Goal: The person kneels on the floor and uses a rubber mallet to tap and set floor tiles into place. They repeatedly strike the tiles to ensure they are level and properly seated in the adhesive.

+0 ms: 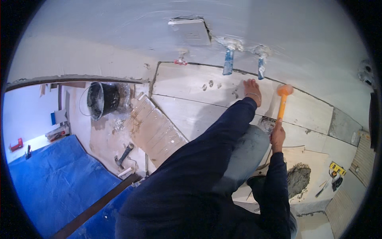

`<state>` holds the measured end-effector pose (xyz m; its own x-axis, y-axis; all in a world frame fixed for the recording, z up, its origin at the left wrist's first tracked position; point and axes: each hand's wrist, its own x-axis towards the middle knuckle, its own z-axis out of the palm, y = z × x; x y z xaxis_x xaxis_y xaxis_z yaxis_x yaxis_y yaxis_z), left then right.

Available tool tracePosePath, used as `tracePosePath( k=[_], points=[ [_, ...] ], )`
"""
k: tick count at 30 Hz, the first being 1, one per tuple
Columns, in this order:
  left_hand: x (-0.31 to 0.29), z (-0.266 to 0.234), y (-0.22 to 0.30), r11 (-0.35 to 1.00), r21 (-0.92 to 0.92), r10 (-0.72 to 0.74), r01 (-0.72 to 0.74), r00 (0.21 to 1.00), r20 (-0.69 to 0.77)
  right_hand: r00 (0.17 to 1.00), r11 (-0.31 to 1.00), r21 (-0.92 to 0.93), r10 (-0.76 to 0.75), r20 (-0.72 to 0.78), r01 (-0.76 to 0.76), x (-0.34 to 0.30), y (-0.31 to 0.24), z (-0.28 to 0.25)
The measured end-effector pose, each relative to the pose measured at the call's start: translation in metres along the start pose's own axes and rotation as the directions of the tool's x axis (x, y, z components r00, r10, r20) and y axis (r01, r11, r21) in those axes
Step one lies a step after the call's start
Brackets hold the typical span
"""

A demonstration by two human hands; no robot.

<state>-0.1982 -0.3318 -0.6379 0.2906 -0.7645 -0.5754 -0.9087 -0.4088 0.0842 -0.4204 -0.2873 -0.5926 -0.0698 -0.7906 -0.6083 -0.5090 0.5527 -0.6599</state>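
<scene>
My right hand (pixel 277 137) is wrapped round the yellow handle of a mallet (pixel 283 101). Its orange head is over the pale floor tiles (pixel 179 81), close to the wall; whether it touches them I cannot tell. To its left, my left hand (pixel 252 91), with a thin bracelet at the wrist, lies on the same tile row with its fingers stretched toward the wall. Grey smudges mark the tile left of that hand. Between my arms is my jeans-clad knee (pixel 246 153).
Two blue-wrapped pipe ends (pixel 228 61) and a red valve handle (pixel 180 62) stick out of the wall. A black bucket (pixel 103 99), a hammer-like tool (pixel 125 154) and blue sheeting (pixel 59 179) lie left. Wet mortar (pixel 298 180) and a yellow level (pixel 337 168) are right.
</scene>
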Motion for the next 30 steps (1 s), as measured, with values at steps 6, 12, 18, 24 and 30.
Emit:
tracePosePath(
  k=[6,12,18,24,30],
  points=[
    [0.003,-0.014,0.017,0.999,0.047,-0.005,0.004,1.0,0.021,0.961,0.976,0.049,-0.198,-0.195,0.211,0.009,0.018,0.001],
    [0.001,-0.019,0.015,0.999,0.024,0.024,-0.025,0.999,0.023,0.975,0.951,0.237,-0.17,-0.143,0.2,0.02,0.011,-0.015],
    [0.006,0.003,0.006,0.999,0.051,0.002,0.003,0.995,-0.095,0.998,0.978,-0.197,0.068,-0.006,-0.068,0.045,0.025,-0.02],
    [0.025,-0.008,0.043,0.999,-0.005,0.05,-0.052,0.985,-0.162,0.808,0.384,-0.782,-0.535,0.246,0.491,0.094,0.066,-0.079],
    [0.029,0.006,0.014,0.969,0.093,0.234,-0.227,0.97,-0.068,0.987,0.983,-0.128,0.142,0.07,-0.132,0.045,-0.018,-0.041]
  ],
)
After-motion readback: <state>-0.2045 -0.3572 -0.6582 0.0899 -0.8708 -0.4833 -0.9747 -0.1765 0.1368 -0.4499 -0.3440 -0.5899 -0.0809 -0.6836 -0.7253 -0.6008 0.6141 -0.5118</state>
